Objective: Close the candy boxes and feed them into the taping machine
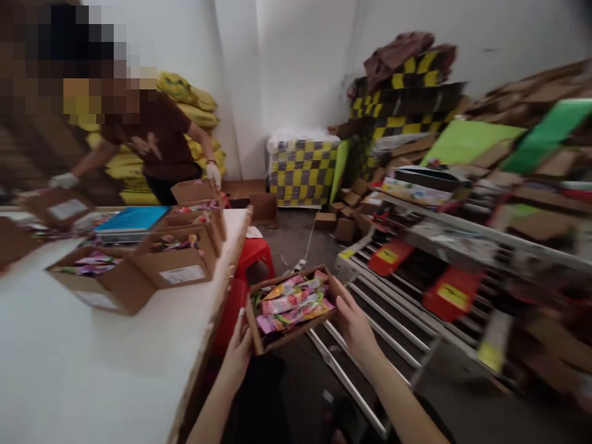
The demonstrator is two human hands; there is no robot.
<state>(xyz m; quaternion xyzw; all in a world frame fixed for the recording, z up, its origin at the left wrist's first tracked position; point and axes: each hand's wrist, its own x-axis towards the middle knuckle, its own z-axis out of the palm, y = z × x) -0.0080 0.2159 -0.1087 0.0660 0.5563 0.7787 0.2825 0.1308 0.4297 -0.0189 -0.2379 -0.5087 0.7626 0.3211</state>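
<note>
Flanking white table [83, 370], seemingly blurred shelving [485, 246]

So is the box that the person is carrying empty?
No, the open cardboard box, gripped at its ends by the left hand and right hand, is full of colourful packets.

walls: plain white, corner [300, 68] at the back | floor: grey concrete [296, 237], small cartons scattered | left: white tabletop [69, 364] | beside it: red plastic stool [256, 253] | right: metal roller rack [393, 314] with red tags | back: yellow-and-black chequered boxes [303, 172], yellow sacks [194, 102] stacked | light: even, indoor
</note>
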